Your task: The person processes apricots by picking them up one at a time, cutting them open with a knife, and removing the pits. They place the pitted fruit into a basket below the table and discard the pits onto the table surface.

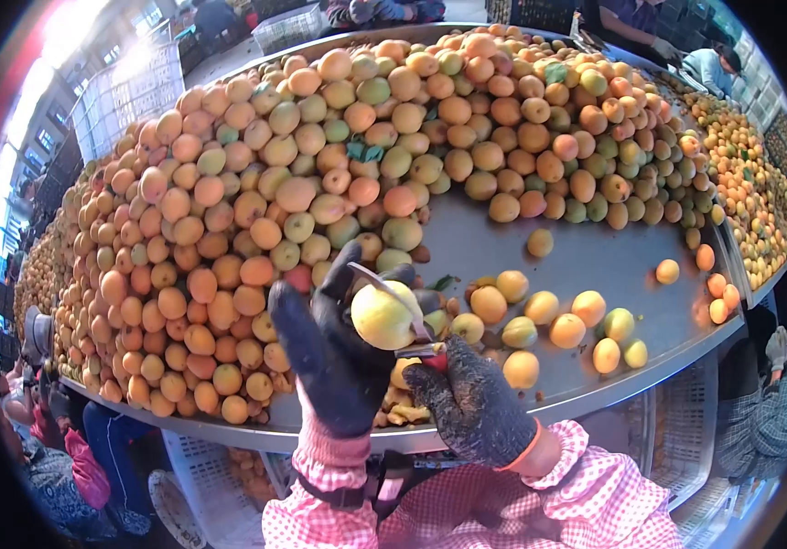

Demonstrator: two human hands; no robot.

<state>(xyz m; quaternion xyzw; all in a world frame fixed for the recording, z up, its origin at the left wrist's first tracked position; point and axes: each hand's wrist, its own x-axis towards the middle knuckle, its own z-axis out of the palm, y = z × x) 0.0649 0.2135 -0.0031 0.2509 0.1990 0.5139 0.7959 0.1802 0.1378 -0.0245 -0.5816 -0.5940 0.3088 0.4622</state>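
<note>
My left hand [343,343], in a dark glove, holds a pale yellow-green fruit [382,316] over the near edge of the metal table, its thumb and fingers spread around it. In a dark grey glove, my right hand [476,403] is closed on a red-handled knife [435,357]. The curved blade lies against the right side and top of the fruit. Several loose fruits [567,330] rest on the tabletop [494,247] right of my hands. Below the held fruit, small yellow pieces [407,414] lie at the table edge.
A large heap of orange and green fruits [229,220] covers the left and far table. White crates [220,467] stand below the near rim [595,393], another crate [133,96] at the far left. People work around, including a person in light blue [709,70]. A second fruit heap [746,183] lies right.
</note>
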